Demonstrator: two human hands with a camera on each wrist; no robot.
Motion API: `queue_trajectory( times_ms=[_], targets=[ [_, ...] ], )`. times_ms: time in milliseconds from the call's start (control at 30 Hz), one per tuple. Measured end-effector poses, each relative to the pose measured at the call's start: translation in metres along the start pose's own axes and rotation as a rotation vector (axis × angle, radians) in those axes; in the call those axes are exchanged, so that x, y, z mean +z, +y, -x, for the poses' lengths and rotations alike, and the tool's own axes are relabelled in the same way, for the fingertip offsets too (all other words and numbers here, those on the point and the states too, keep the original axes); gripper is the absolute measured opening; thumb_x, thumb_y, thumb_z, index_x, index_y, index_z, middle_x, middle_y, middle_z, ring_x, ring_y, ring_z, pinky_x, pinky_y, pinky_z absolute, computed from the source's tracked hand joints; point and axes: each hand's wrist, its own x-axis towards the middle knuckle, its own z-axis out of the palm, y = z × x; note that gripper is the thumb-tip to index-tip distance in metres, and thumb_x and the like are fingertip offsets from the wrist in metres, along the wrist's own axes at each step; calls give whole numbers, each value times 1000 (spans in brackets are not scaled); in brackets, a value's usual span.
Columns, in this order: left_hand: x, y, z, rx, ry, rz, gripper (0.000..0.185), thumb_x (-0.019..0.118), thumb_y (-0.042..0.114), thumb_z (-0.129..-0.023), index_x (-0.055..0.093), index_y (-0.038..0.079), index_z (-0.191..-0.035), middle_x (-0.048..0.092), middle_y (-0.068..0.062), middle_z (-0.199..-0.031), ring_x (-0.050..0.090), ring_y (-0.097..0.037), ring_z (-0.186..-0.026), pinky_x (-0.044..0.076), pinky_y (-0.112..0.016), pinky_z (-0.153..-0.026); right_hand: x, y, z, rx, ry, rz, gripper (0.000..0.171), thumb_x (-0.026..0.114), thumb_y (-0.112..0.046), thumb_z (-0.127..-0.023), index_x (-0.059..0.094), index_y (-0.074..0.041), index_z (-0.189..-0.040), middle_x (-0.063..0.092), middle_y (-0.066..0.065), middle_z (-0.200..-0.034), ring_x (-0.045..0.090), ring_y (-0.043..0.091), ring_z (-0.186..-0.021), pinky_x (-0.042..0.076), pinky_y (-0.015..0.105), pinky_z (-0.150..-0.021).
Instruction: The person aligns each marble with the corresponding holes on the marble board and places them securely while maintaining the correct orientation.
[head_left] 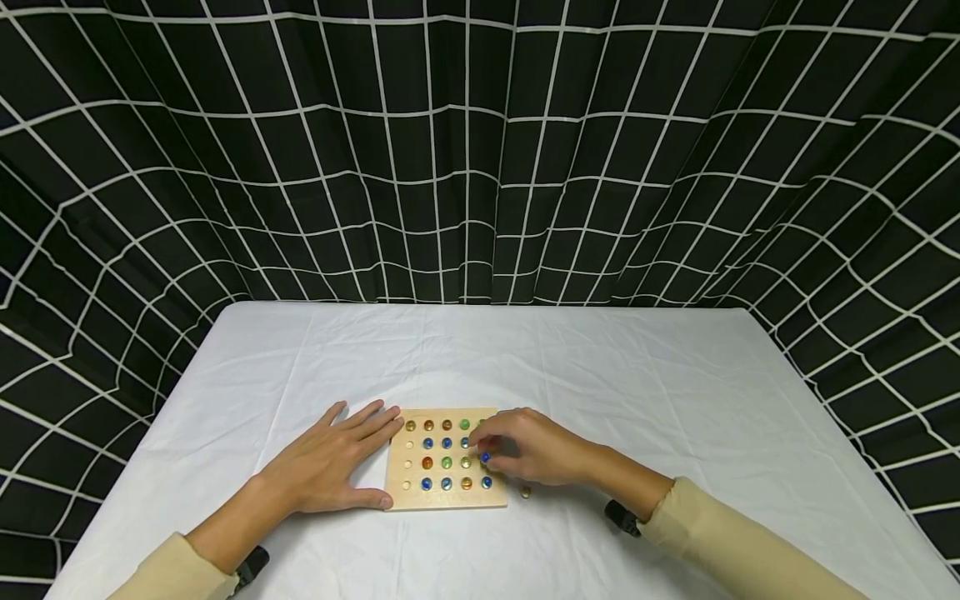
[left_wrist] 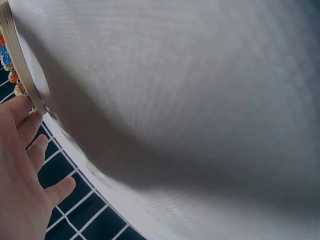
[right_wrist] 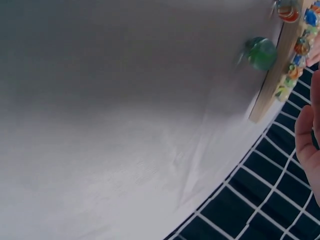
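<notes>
In the head view, flat on the white cloth (head_left: 637, 375) between both hands: a pale wooden board (head_left: 447, 501), rowed with small glossy marbles (head_left: 447, 483) in blue, green, amber and rust, three bare holes (head_left: 408, 464) along its left side. Against the left edge, left hand (head_left: 330, 462), fingers spread wide. Over the right side, right hand (head_left: 536, 450), fingers bent, close around a deep blue marble (head_left: 485, 457); impossible to tell whether gripped. Just off the right edge, one loose brownish marble (head_left: 526, 492).

In the left wrist view, fingertips at the board's grainy edge, with orange, blue and yellow marbles beyond.

In the right wrist view, beside the board, a translucent green marble (right_wrist: 261, 53); above it, an orange-streaked clear marble (right_wrist: 288, 11), partly cropped
</notes>
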Motion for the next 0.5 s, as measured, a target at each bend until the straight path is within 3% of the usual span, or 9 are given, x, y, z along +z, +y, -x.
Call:
queue_trajectory(
  times_ms=[500],
  targets=[
    [-1, 0, 0, 3, -8, 2, 99, 45, 83, -82, 39, 15, -154, 36, -3, -159, 30, -27, -147, 25, -63, -113, 15, -10, -20, -85, -18, 53, 27, 74, -8, -90, 70, -8, -117, 71, -4, -106, 62, 4, -92, 50, 23, -89]
  ],
)
